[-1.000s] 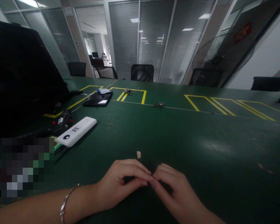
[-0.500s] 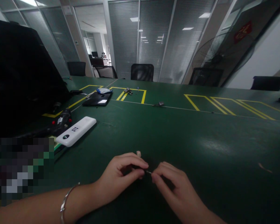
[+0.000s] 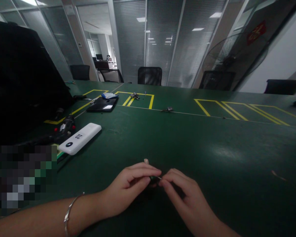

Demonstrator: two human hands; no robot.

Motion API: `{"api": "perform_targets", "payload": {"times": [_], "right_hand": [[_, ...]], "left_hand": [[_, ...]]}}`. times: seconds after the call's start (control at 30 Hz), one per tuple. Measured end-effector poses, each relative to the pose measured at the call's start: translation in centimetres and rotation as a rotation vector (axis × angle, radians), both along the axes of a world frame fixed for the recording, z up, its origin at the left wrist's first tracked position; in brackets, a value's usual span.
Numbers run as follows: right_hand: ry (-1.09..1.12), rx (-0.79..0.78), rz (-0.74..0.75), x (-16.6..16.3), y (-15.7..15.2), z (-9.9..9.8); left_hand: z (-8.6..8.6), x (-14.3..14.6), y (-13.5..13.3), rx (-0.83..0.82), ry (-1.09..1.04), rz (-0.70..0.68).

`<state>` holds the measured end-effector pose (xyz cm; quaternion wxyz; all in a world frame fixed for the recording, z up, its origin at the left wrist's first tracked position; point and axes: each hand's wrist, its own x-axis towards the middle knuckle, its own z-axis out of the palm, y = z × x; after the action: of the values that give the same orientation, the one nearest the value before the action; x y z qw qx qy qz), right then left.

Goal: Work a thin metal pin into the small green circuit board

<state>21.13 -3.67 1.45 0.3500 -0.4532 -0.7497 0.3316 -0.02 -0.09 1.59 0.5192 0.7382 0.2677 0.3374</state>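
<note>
Thin piece (image 3: pixel 159 178), small and indistinct, sat between left hand (image 3: pixel 129 186) and right hand (image 3: pixel 186 191), over green table (image 3: pixel 192 141). Right thumb and index pinched one end. Left fingers bent near other end; could not tell whether gripping. Pale chip (image 3: pixel 146 161) showed just beyond left fingers, partly hidden. White pack (image 3: pixel 82 138), marked "22", lay left; black tablet (image 3: pixel 101 104) farther off.

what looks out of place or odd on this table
The thin reddish scrap on the right: it lies alone on the green table, apart from the right hand, and looks like a stray bit. I see no spill or damage, though the light is dim.
</note>
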Motion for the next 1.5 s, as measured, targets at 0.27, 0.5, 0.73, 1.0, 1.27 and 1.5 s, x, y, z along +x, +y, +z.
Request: {"api": "perform_targets", "payload": {"times": [0.27, 0.5, 0.73, 1.0, 1.27, 1.5], "right_hand": [[-0.038, 0.004, 0.060, 0.1, 0.0, 0.4], [-0.058, 0.020, 0.099, 0.0, -0.2, 0.5], [-0.094, 0.074, 0.017, 0.3, 0.0, 0.1], [-0.195, 0.139, -0.002, 0.3, -0.2, 0.3], [-0.295, 0.203, -0.032, 0.2, -0.1, 0.3], [-0.165, 0.088, -0.018, 0.3, -0.2, 0.2]], "left_hand": [[-0.8, 0.5, -0.3, -0.234, -0.117, -0.059], [-0.6, 0.7, -0.2, -0.328, -0.063, 0.028], [-1.0, 0.7, -0.1, -0.436, -0.190, 0.065], [-1.0, 0.5, -0.1, -0.323, -0.179, 0.126], [-1.0, 0.5, -0.3, -0.196, -0.138, 0.158], [-1.1, 0.6, -0.4, -0.328, -0.230, 0.134]]}}
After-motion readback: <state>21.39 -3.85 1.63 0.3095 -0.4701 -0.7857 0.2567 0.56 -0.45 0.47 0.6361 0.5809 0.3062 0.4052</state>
